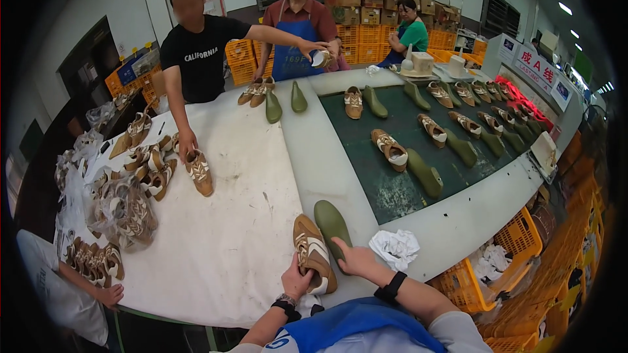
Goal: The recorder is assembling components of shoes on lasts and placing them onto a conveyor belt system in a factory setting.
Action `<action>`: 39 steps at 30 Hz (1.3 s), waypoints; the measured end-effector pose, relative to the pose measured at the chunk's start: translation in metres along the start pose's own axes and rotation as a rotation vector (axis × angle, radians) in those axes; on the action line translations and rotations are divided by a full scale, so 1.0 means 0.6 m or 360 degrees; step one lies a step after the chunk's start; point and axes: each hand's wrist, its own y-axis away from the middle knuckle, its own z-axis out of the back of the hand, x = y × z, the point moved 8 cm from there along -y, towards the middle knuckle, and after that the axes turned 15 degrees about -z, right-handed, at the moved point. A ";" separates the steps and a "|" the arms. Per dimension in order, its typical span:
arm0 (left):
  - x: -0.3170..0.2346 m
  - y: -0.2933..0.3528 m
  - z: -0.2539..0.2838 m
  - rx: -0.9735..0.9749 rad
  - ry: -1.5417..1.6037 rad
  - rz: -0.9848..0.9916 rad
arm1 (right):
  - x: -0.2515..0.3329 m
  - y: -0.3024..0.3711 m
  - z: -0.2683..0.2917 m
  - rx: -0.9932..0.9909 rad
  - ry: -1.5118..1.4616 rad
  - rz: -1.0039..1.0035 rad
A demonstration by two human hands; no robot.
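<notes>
At the near edge of the table my left hand [296,280] is closed on the heel end of a tan sneaker [314,252] with white stripes and laces. Its toe points away from me. Just right of it lies a green shoe last [331,219], side by side with the sneaker. My right hand [358,259] grips the last near its heel, with the thumb on the near side; some fingers are hidden. A crumpled white cloth [395,250] rests on the table beside my right hand.
Green lasts [425,173] and tan sneakers [390,148] stand in rows on a dark green belt [392,204]. Sneakers in clear plastic bags [127,216] crowd the left. Co-workers handle shoes across the table. Orange crates [461,285] sit at my right.
</notes>
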 end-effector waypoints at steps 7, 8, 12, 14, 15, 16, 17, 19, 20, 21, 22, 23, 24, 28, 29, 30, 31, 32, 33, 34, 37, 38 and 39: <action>-0.006 -0.006 0.011 -0.0046 0.0048 -0.0047 | 0.005 -0.009 0.002 0.0018 0.0064 -0.0020; -0.004 -0.006 0.004 -0.0032 0.0030 -0.0039 | 0.002 -0.007 0.007 -0.0004 0.0052 -0.0033; 0.001 -0.009 0.005 0.0003 0.0085 -0.0010 | 0.004 -0.015 -0.002 0.0026 0.0128 -0.0034; 0.006 -0.004 0.004 0.0005 0.0074 0.0003 | 0.007 -0.016 -0.003 0.0002 0.0113 0.0001; 0.008 -0.002 0.002 0.0013 0.0062 0.0005 | 0.007 -0.015 -0.003 0.0002 0.0114 0.0001; 0.009 0.000 0.001 0.0011 0.0063 0.0003 | 0.008 -0.012 -0.001 0.0004 0.0110 0.0009; 0.009 0.002 0.001 -0.0010 0.0063 -0.0012 | 0.009 -0.010 -0.001 0.0004 0.0105 0.0016; 0.003 0.001 0.005 -0.0026 0.0064 -0.0040 | 0.007 -0.009 -0.005 0.0004 0.0096 0.0017; 0.000 0.003 0.006 -0.0025 0.0081 -0.0030 | 0.006 -0.008 -0.007 0.0011 0.0089 0.0022; -0.001 0.003 0.008 -0.0021 0.0099 -0.0023 | 0.006 -0.007 -0.005 0.0005 0.0084 0.0012; -0.002 0.002 0.006 -0.0011 0.0101 -0.0034 | 0.005 -0.006 -0.005 0.0012 0.0082 0.0002; 0.000 0.002 0.003 0.0001 0.0081 -0.0024 | 0.004 -0.004 -0.005 0.0021 0.0080 -0.0011; 0.000 0.002 -0.003 0.0022 0.0065 -0.0018 | 0.000 -0.003 -0.004 0.0019 0.0071 -0.0039; 0.011 -0.002 -0.001 -0.0001 0.0050 0.0010 | -0.011 -0.011 0.013 0.0080 -0.0132 -0.0039; 0.012 0.000 0.001 -0.0014 0.0057 0.0034 | -0.019 -0.016 0.018 0.0134 -0.0247 -0.0023; 0.017 0.001 0.003 -0.0030 0.0064 0.0036 | -0.036 -0.028 0.029 0.0138 -0.0260 -0.0070; 0.020 -0.001 0.004 -0.0050 0.0073 0.0039 | -0.048 -0.043 0.046 0.0157 -0.0498 -0.0027; 0.020 0.000 0.003 -0.0064 0.0081 0.0033 | -0.061 -0.059 0.059 0.0172 -0.0736 0.0022; 0.019 -0.001 0.001 -0.0038 0.0085 0.0027 | -0.086 -0.086 0.057 0.0173 -0.0748 -0.0003; 0.020 -0.002 0.001 -0.0018 0.0057 0.0048 | -0.111 -0.116 0.059 0.0229 -0.1161 0.0052; 0.008 -0.014 -0.012 0.0007 0.0058 -0.0015 | -0.170 -0.146 0.118 0.0405 -0.1805 -0.0150; 0.008 -0.012 -0.009 -0.0022 0.0085 -0.0002 | -0.200 -0.174 0.120 0.0268 -0.1625 -0.0169; 0.009 -0.013 -0.009 -0.0051 0.0113 0.0006 | -0.214 -0.187 0.145 0.0010 -0.1251 -0.0125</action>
